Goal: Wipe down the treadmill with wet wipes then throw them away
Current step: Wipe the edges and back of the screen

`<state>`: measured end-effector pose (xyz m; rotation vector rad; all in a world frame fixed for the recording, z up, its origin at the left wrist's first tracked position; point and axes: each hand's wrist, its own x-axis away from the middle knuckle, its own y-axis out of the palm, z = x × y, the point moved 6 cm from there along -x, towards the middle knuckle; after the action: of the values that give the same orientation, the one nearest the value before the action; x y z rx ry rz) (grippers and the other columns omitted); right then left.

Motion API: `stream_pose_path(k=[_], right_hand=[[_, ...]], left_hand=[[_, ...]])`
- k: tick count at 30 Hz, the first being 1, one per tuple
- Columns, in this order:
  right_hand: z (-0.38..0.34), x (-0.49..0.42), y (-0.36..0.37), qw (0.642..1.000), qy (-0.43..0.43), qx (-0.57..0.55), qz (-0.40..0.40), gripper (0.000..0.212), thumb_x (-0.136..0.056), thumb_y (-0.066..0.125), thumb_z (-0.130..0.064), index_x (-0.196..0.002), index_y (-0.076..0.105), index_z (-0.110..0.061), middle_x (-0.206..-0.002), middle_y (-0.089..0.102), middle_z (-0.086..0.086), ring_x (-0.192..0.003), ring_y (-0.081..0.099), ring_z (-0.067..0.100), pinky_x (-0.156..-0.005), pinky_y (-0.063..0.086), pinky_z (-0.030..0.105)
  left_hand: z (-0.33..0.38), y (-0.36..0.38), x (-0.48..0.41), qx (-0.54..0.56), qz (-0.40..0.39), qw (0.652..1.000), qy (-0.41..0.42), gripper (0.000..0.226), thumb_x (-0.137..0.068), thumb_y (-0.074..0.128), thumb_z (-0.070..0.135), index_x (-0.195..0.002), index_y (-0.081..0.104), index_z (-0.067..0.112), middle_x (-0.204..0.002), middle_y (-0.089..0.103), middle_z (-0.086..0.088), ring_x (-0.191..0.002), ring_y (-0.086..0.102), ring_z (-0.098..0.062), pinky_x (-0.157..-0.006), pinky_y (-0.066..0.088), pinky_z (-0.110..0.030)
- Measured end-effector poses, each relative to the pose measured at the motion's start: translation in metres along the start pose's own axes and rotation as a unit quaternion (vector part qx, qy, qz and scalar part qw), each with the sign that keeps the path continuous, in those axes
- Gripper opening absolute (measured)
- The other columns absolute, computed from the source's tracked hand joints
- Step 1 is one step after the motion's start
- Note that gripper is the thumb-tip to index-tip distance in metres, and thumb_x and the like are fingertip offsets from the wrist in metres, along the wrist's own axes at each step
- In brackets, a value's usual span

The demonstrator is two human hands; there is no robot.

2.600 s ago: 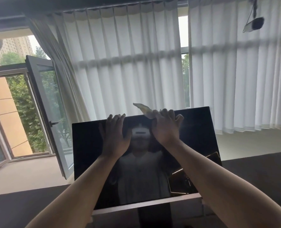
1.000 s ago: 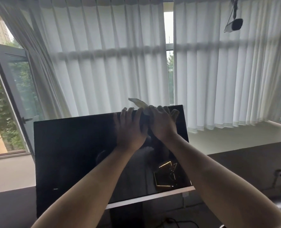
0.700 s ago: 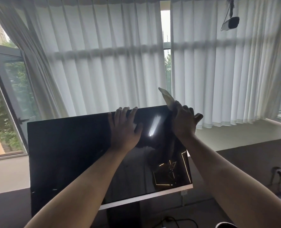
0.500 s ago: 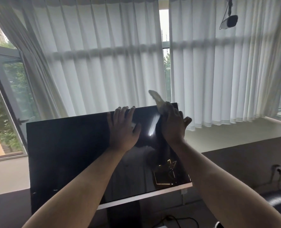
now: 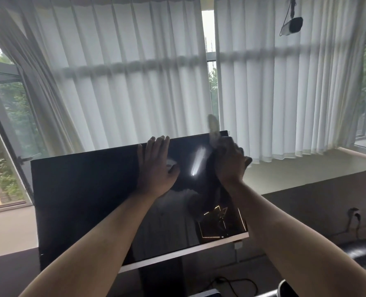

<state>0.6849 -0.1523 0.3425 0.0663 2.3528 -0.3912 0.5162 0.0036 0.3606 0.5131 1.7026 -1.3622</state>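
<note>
Here right hand [image 5: 229, 162] fingers clutch the wipe [image 5: 212, 127]; left hand [image 5: 156, 168] lies flat on the screen [image 5: 81, 189].

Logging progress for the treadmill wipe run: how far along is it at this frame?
Mid-wipe. The right hand presses a wet wipe at the top right corner of the treadmill's black screen, while the left hand lies flat on the glass, steadying it. A streak of glare between the hands may be moisture. Left: the screen's left part, the rest of the machine, then binning the wipe.
</note>
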Motion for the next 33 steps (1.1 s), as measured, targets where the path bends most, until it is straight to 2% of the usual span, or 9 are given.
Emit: stream_pose_path(k=[3, 6, 9, 13, 15, 18, 24, 31, 33], right_hand=[[0.004, 0.002, -0.001, 0.997, 0.066, -0.039, 0.005, 0.023, -0.101, 0.045, -0.018, -0.114, 0.061, -0.026, -0.116, 0.07, -0.001, -0.112, 0.056, 0.026, -0.078, 0.015, 0.034], [-0.022, 0.021, 0.012, 0.998, -0.008, -0.067, -0.007, 0.03, -0.096, 0.044, -0.022, -0.118, 0.063, -0.025, -0.116, 0.071, -0.005, -0.111, 0.06, 0.023, -0.086, 0.026, 0.037], [-0.049, 0.044, 0.033, 0.99, -0.095, -0.091, -0.05, 0.034, -0.093, 0.051, -0.023, -0.123, 0.066, -0.028, -0.112, 0.072, -0.009, -0.105, 0.061, 0.017, -0.095, 0.039, 0.044], [-0.074, 0.073, 0.057, 0.97, -0.184, -0.12, -0.106, 0.036, -0.092, 0.064, -0.017, -0.123, 0.069, -0.035, -0.093, 0.068, -0.013, -0.096, 0.061, 0.016, -0.094, 0.021, 0.011], [-0.074, 0.077, 0.059, 0.964, -0.208, -0.123, -0.114, 0.035, -0.092, 0.069, -0.016, -0.121, 0.071, -0.035, -0.09, 0.064, -0.012, -0.094, 0.062, 0.02, -0.092, 0.015, 0.005], [-0.061, 0.068, 0.049, 0.962, -0.253, -0.067, -0.079, 0.038, -0.089, 0.072, -0.016, -0.122, 0.072, -0.034, -0.098, 0.072, -0.007, -0.095, 0.062, 0.019, -0.084, 0.019, 0.02], [-0.02, 0.042, 0.02, 0.997, -0.055, -0.038, 0.03, 0.049, -0.092, 0.064, -0.019, -0.135, 0.061, -0.042, -0.089, 0.067, -0.003, -0.091, 0.059, 0.026, -0.082, 0.041, 0.047], [-0.078, 0.092, 0.059, 0.951, -0.227, -0.038, -0.206, 0.039, -0.094, 0.061, -0.004, -0.129, 0.068, -0.019, -0.123, 0.066, 0.011, -0.118, 0.056, 0.035, -0.103, 0.032, 0.045], [-0.079, 0.096, 0.054, 0.944, -0.269, -0.04, -0.189, 0.041, -0.091, 0.062, -0.015, -0.13, 0.067, -0.027, -0.119, 0.068, -0.001, -0.11, 0.055, 0.027, -0.103, 0.022, 0.027]], left_hand=[[0.001, 0.001, 0.0, 0.001, -0.014, 1.0, -0.002, 0.087, -0.081, 0.07, 0.034, -0.156, 0.032, 0.014, -0.16, 0.035, -0.004, -0.151, 0.021, -0.029, -0.123, 0.005, -0.054], [-0.001, 0.0, 0.001, 0.018, -0.028, 0.999, 0.003, 0.092, -0.082, 0.07, 0.034, -0.159, 0.024, 0.015, -0.165, 0.026, -0.003, -0.154, 0.012, -0.027, -0.124, -0.004, -0.048], [-0.012, -0.005, 0.007, 0.019, -0.023, 1.0, -0.006, 0.094, -0.084, 0.068, 0.043, -0.16, 0.021, 0.016, -0.167, 0.02, -0.003, -0.156, 0.004, -0.028, -0.124, 0.0, -0.056], [-0.033, -0.012, 0.027, -0.02, 0.013, 0.995, -0.099, 0.098, -0.079, 0.05, 0.075, -0.157, 0.027, 0.019, -0.167, 0.018, -0.002, -0.156, 0.007, -0.027, -0.117, 0.002, -0.065], [-0.038, -0.013, 0.035, -0.02, 0.025, 0.994, -0.102, 0.099, -0.08, 0.049, 0.075, -0.157, 0.028, 0.017, -0.168, 0.017, -0.003, -0.156, 0.01, -0.027, -0.118, 0.007, -0.067], [-0.043, -0.014, 0.042, -0.013, 0.023, 0.996, -0.088, 0.102, -0.08, 0.051, 0.072, -0.16, 0.024, 0.015, -0.169, 0.013, -0.006, -0.156, 0.008, -0.027, -0.12, 0.006, -0.062], [-0.043, -0.014, 0.045, -0.021, 0.009, 0.997, -0.077, 0.104, -0.077, 0.06, 0.062, -0.16, 0.022, 0.014, -0.17, 0.01, -0.007, -0.156, 0.004, -0.029, -0.121, 0.001, -0.058], [-0.041, -0.012, 0.048, -0.026, 0.029, 0.996, -0.086, 0.105, -0.076, 0.069, 0.058, -0.158, 0.019, 0.014, -0.168, 0.016, -0.007, -0.156, 0.009, -0.028, -0.119, 0.003, -0.063], [-0.035, -0.014, 0.053, -0.033, 0.041, 0.994, -0.094, 0.098, -0.079, 0.059, 0.059, -0.156, 0.024, 0.01, -0.167, 0.02, -0.01, -0.154, 0.013, -0.029, -0.119, 0.001, -0.061]])
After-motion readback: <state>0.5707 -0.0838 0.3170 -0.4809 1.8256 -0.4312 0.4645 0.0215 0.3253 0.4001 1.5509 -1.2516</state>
